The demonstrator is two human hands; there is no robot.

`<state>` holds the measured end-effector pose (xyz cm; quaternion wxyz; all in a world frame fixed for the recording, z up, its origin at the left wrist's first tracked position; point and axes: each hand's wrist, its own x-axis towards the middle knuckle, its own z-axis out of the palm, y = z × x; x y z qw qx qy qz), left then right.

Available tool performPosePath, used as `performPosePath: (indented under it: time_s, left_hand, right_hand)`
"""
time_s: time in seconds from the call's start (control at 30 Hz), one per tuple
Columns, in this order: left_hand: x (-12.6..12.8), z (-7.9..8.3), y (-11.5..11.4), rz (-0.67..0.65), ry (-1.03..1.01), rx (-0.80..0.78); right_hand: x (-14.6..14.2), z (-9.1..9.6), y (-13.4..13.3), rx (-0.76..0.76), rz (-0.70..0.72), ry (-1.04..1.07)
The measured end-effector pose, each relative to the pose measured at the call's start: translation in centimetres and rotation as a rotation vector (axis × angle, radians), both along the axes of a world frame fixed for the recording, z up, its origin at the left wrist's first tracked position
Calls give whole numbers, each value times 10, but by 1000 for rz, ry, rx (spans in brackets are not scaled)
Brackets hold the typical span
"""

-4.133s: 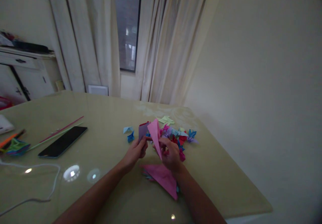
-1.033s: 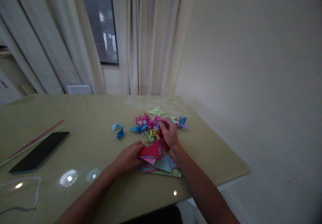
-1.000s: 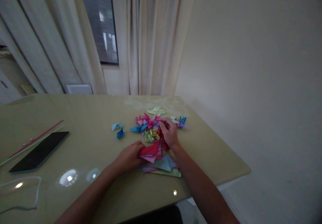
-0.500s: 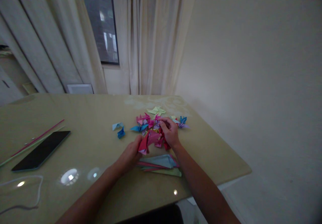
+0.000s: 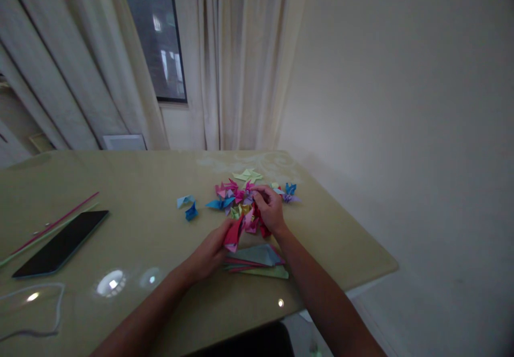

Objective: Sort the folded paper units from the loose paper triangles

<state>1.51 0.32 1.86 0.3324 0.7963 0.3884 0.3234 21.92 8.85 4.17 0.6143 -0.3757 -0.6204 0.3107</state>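
Note:
My left hand (image 5: 214,247) is closed around a red and pink piece of folded paper (image 5: 233,236), held above the near side of a pile of paper cranes (image 5: 240,195). The pile mixes pink, red, blue, purple and yellow folded shapes. At its right side, my right hand (image 5: 270,206) has thumb and fingertips drawn together among the cranes; what they pinch, if anything, is too small to make out. Just nearer than both hands lies a stack of folded paper strips (image 5: 257,258) in blue, pink and green.
Two blue paper pieces (image 5: 191,211) lie left of the pile, and a pale green crane (image 5: 248,175) behind it. A dark tablet (image 5: 62,244) and thin pink and green sticks (image 5: 56,223) rest at the left. The table (image 5: 345,239) meets a wall at the right.
My left hand has lowered slightly and turned the red and pink folded paper, so less of its pink side shows. My right hand stays nearly in place. The view has shifted a little.

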Motion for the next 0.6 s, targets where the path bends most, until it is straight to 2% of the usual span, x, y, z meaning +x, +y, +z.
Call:
performPosePath:
  time_s: [0.07,0.3,0.6]
  left_hand:
    - [3,4,-2,-57,69,3]
    - [15,10,-8,-93,464,65]
    - [18,6,-10,-202,524,36]
  right_hand:
    - [0,0,0,-2,8,6]
    - [-1,1,-1,-8,-4,-2]
    - [-1,-4,4,-12,15,0]
